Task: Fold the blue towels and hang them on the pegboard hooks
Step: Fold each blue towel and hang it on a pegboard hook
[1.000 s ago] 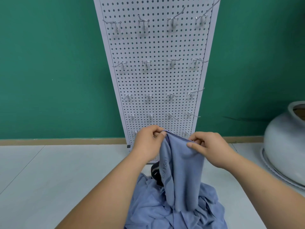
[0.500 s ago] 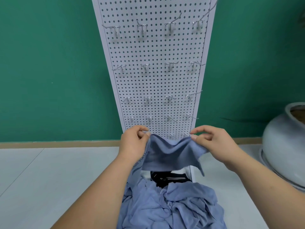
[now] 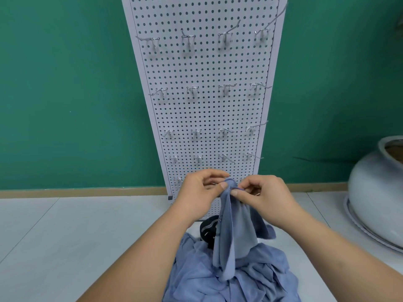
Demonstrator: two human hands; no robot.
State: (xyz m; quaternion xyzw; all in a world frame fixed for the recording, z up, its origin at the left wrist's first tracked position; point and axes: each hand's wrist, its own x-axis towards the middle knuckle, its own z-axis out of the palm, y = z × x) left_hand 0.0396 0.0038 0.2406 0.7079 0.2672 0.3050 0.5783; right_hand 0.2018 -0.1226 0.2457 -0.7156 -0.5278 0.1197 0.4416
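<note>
A blue towel (image 3: 233, 232) hangs folded lengthwise in front of the white pegboard (image 3: 205, 101). My left hand (image 3: 199, 192) and my right hand (image 3: 261, 196) meet at its top edge and both pinch it there. Below it a rumpled pile of blue towels (image 3: 231, 277) lies on the pale floor. Rows of bare metal hooks (image 3: 224, 90) stick out of the pegboard above my hands. The lowest hooks are partly hidden behind my hands.
A large pale ceramic jar (image 3: 377, 192) stands on a round tray at the right. A dark object (image 3: 208, 232) lies between the towel pile and the pegboard's foot. A green wall (image 3: 65, 94) backs the board.
My hands had spread the towel's top edge wide; now they have come together, bringing its corners to one point, and the towel hangs doubled and narrow.
</note>
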